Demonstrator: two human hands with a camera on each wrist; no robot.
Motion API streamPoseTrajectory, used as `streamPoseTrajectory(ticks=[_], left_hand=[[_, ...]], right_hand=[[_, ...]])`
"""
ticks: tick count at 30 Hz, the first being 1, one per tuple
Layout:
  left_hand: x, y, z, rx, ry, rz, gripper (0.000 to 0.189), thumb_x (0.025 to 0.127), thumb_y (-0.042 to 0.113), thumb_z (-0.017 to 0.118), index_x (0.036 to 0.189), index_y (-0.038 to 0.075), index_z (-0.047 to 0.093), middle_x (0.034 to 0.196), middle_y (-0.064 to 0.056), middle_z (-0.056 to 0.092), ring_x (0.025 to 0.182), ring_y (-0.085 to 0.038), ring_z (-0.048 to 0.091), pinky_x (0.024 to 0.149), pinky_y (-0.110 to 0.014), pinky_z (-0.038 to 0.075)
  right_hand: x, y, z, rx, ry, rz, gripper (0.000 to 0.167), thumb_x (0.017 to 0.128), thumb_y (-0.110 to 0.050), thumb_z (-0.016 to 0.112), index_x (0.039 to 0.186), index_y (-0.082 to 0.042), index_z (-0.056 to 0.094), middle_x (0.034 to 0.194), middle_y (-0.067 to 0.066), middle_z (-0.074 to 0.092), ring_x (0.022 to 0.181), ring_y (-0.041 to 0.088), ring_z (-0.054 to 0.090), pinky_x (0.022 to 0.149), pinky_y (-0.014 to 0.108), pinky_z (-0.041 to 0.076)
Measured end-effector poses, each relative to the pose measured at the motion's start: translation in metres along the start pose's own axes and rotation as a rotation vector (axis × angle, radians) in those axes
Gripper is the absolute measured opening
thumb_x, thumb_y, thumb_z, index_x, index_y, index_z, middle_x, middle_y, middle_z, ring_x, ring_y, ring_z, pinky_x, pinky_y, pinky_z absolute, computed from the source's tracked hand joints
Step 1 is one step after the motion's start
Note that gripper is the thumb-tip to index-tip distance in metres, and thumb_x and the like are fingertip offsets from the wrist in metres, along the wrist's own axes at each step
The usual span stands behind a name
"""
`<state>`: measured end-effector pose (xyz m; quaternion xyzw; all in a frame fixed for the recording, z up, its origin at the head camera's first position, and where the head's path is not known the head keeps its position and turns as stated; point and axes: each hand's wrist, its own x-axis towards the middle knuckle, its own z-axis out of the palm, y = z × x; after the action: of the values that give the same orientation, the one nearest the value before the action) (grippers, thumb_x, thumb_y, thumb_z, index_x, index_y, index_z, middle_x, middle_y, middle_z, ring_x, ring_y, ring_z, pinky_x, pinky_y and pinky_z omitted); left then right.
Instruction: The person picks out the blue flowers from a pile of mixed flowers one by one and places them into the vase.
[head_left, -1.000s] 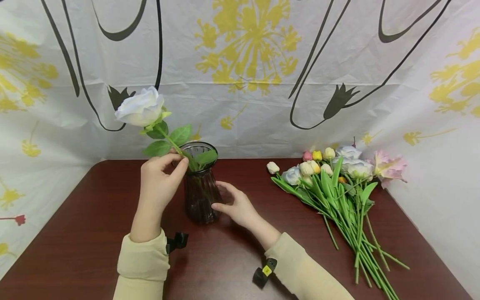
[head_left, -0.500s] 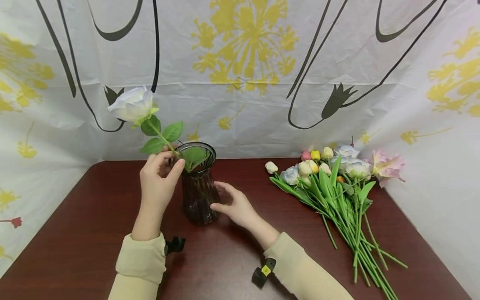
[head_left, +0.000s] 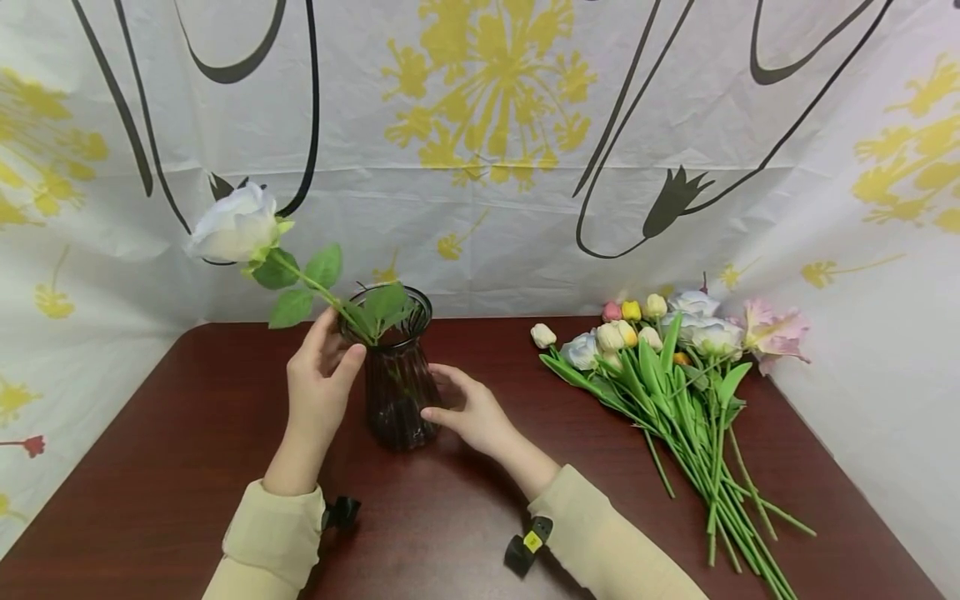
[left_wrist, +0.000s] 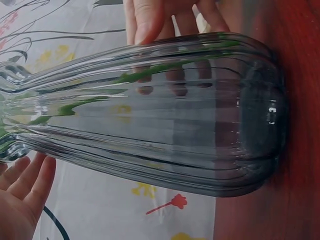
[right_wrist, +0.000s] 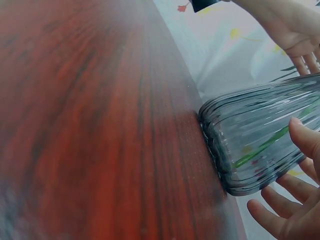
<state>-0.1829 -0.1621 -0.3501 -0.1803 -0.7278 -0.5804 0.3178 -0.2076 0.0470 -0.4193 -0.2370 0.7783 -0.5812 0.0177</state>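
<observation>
Rose (head_left: 234, 225) leans from the vase (head_left: 401, 404) near the far edge of the desk (head_left: 150, 483), slanting toward the far-left corner; the left hand (head_left: 317, 387) is nearer, fingers loosely spread beside the neck; the right hand (head_left: 476, 412) curls its fingers round the vase.

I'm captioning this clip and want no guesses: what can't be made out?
Head view: some loose stems, ends cut off by the bottom edge.
Head view: right hand, partly hidden by the vase.
Right wrist view: vase, top cut off by the right edge.
Head view: rear bloom, partly behind others.
</observation>
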Motion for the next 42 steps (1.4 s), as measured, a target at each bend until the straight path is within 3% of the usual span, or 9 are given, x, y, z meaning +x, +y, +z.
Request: streamPoseTrajectory(ticks=[7,11,15,20,26,29,35,38,42], left_hand=[[-0.003,-0.002,0.001,-0.051,0.005,-0.031,0.055,0.093,0.015,0.064,0.142,0.003,0.044,0.133,-0.02,0.053,0.106,-0.003,0.059,0.084,-0.016,0.046],[-0.003,-0.005,0.002,-0.065,-0.015,-0.025,0.057,0.089,0.005,0.066,0.142,0.004,0.045,0.13,-0.018,0.056,0.104,-0.005,0.06,0.083,-0.018,0.047],[-0.004,-0.001,0.006,-0.005,-0.051,-0.051,0.059,0.082,-0.005,0.068,0.138,0.002,0.05,0.118,-0.017,0.063,0.097,-0.008,0.061,0.082,-0.023,0.048],[-0.005,0.018,0.011,0.114,-0.099,-0.115,0.041,0.08,-0.002,0.074,0.119,-0.004,0.06,0.1,-0.017,0.066,0.089,-0.011,0.059,0.077,-0.025,0.047],[-0.005,0.025,0.013,0.169,-0.11,-0.115,0.033,0.079,0.0,0.077,0.109,-0.004,0.064,0.096,-0.015,0.067,0.088,-0.013,0.059,0.075,-0.029,0.048],[-0.005,0.019,0.014,0.177,-0.114,-0.119,0.034,0.078,0.0,0.077,0.11,-0.004,0.064,0.096,-0.016,0.068,0.088,-0.015,0.059,0.075,-0.033,0.049],[-0.008,-0.017,0.011,0.167,-0.129,-0.13,0.044,0.078,0.007,0.08,0.119,0.007,0.064,0.102,-0.008,0.069,0.09,-0.016,0.062,0.075,-0.033,0.051],[-0.01,-0.022,0.008,0.16,-0.162,-0.142,0.054,0.078,0.011,0.08,0.128,0.012,0.06,0.112,-0.007,0.067,0.093,-0.019,0.063,0.078,-0.039,0.053],[-0.013,-0.022,0.004,0.173,-0.22,-0.159,0.065,0.077,0.008,0.08,0.137,0.01,0.054,0.124,-0.011,0.061,0.097,-0.028,0.062,0.082,-0.048,0.051]], right_hand=[[-0.001,-0.008,0.0,0.028,-0.001,0.014,0.058,0.084,-0.004,0.073,0.137,-0.006,0.05,0.13,0.016,0.056,0.116,0.032,0.055,0.091,0.047,0.047],[-0.003,-0.016,-0.001,0.02,-0.002,-0.002,0.057,0.084,0.001,0.072,0.136,0.0,0.048,0.129,0.023,0.055,0.115,0.039,0.054,0.093,0.054,0.043],[-0.003,-0.014,-0.002,-0.015,-0.002,-0.002,0.057,0.084,-0.002,0.072,0.136,-0.002,0.05,0.128,0.019,0.056,0.115,0.035,0.055,0.095,0.05,0.043],[-0.001,-0.006,-0.006,-0.071,-0.007,-0.005,0.054,0.085,-0.012,0.074,0.135,-0.01,0.053,0.127,0.008,0.06,0.112,0.024,0.058,0.095,0.042,0.046],[0.0,-0.008,-0.016,-0.107,0.009,0.003,0.044,0.086,-0.015,0.073,0.127,-0.008,0.06,0.12,0.007,0.063,0.109,0.023,0.06,0.094,0.043,0.046],[-0.001,-0.012,-0.023,-0.131,0.012,0.028,0.041,0.087,-0.016,0.073,0.125,-0.006,0.061,0.119,0.009,0.064,0.111,0.025,0.059,0.094,0.045,0.045],[-0.001,-0.02,-0.034,-0.168,0.011,0.039,0.037,0.087,-0.017,0.073,0.121,-0.005,0.064,0.117,0.013,0.065,0.111,0.026,0.059,0.094,0.046,0.044],[-0.002,-0.023,-0.04,-0.165,0.024,0.025,0.034,0.087,-0.016,0.073,0.119,-0.007,0.065,0.115,0.014,0.065,0.109,0.029,0.06,0.092,0.047,0.045],[-0.004,-0.029,-0.05,-0.155,0.047,0.032,0.032,0.087,-0.015,0.072,0.117,-0.007,0.066,0.113,0.01,0.066,0.103,0.027,0.063,0.087,0.044,0.049]])
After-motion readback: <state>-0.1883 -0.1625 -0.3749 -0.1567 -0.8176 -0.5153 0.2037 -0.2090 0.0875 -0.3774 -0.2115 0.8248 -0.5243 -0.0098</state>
